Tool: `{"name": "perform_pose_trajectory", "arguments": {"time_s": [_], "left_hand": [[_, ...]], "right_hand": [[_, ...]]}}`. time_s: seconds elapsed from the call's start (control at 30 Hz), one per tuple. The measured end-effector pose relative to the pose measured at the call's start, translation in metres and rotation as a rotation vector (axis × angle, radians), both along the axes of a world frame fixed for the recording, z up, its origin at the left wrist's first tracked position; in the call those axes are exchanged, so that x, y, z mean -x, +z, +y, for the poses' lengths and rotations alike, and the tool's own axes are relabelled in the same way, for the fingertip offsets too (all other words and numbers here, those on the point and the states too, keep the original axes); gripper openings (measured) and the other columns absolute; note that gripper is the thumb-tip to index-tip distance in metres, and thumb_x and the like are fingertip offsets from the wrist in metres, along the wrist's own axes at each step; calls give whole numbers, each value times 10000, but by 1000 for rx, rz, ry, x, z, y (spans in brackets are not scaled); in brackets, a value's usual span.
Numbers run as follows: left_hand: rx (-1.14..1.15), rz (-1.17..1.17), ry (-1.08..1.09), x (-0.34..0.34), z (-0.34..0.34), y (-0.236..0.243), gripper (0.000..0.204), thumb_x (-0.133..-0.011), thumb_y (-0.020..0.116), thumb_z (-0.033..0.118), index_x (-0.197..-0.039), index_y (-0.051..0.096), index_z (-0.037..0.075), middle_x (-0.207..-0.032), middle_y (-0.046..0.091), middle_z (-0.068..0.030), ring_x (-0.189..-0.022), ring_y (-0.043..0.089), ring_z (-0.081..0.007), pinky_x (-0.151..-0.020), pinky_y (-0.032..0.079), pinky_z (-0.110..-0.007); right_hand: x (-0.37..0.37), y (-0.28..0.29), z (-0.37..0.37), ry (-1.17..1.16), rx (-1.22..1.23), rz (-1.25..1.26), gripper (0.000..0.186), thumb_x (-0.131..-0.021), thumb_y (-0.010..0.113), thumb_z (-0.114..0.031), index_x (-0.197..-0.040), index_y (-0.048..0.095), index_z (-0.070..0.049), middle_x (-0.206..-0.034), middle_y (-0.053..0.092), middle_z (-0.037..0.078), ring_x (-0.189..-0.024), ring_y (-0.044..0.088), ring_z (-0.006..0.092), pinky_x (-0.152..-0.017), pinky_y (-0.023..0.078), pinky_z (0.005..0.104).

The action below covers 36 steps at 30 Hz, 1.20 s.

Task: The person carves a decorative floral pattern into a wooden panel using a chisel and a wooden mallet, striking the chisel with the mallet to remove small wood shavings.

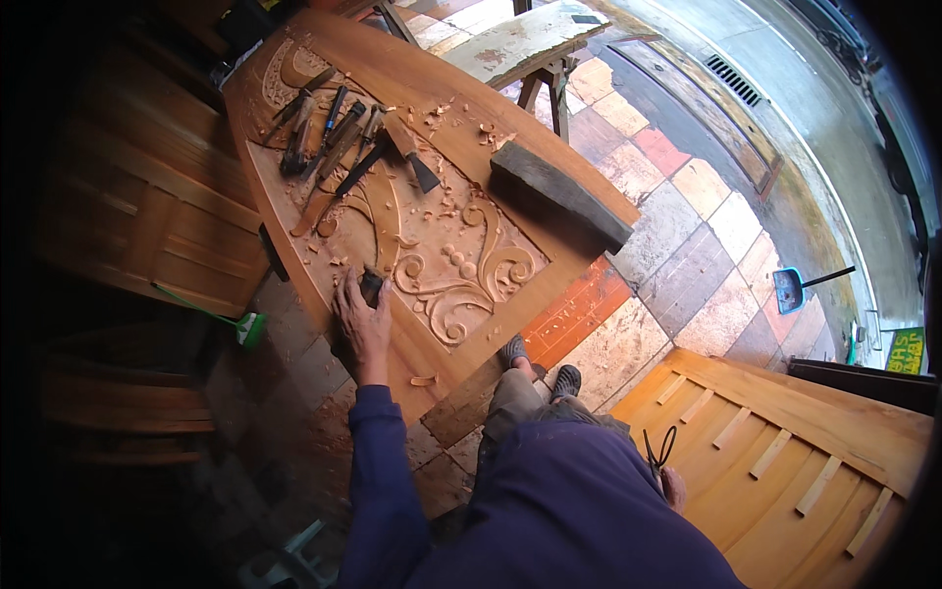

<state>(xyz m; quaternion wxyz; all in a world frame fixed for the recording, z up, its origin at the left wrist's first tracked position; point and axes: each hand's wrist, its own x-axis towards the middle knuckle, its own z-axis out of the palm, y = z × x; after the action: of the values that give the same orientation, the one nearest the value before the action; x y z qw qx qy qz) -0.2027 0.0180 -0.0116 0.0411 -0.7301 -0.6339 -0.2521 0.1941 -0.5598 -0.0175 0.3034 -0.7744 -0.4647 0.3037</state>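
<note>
My left hand is at the near left edge of a carved wooden panel, its fingers and thumb closed round a small dark block. Most of that block is hidden by the hand. Scrolls and leaves in relief cover the panel's recessed field, with wood shavings scattered over it. What looks like my right hand shows only in part beside my right hip, near a thin black loop; its fingers cannot be made out. Several carving chisels and a wide-bladed chisel lie on the carving farther up.
A long grey block rests on the panel's right side. Another wooden panel with strips stands at the lower right. A blue dustpan is on the tiled floor, and a weathered board lies on a trestle behind.
</note>
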Motion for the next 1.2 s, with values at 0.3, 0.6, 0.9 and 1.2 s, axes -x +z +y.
{"name": "perform_pose_trajectory", "arguments": {"time_s": [0.3, 0.6, 0.9, 1.2], "left_hand": [[35, -47, 19, -3, -2, 7, 698, -968, 707, 441, -1457, 523, -22, -1458, 559, -257, -1372, 503, -431, -1154, 403, -493], [35, -153, 38, 2, 2, 3, 693, -974, 698, 450, -1439, 533, -37, -1457, 553, -263, -1369, 505, -434, -1154, 410, -481], [8, -169, 52, -7, 7, 1, 675, -961, 708, 448, -1385, 565, -58, -1442, 558, -266, -1342, 519, -434, -1140, 418, -479], [-4, -187, 72, -1, 5, -4, 664, -952, 723, 426, -1374, 568, -62, -1440, 545, -282, -1383, 470, -449, -1177, 376, -499]], "right_hand": [[-12, -29, -28, 45, -125, -328, 522, -1064, 541, -309, -1514, 504, -46, -1489, 534, 204, -1387, 517, 388, -1159, 399, 524], [-22, -43, -28, 66, -147, -331, 515, -1067, 538, -304, -1508, 507, -40, -1484, 540, 202, -1382, 522, 377, -1159, 402, 510], [-41, -53, -29, 85, -160, -337, 508, -1070, 536, -299, -1502, 510, -33, -1478, 546, 200, -1376, 527, 365, -1158, 405, 496], [-48, -62, -22, 97, -169, -333, 501, -1073, 533, -294, -1496, 514, -26, -1472, 552, 198, -1370, 532, 353, -1158, 407, 483]]}}
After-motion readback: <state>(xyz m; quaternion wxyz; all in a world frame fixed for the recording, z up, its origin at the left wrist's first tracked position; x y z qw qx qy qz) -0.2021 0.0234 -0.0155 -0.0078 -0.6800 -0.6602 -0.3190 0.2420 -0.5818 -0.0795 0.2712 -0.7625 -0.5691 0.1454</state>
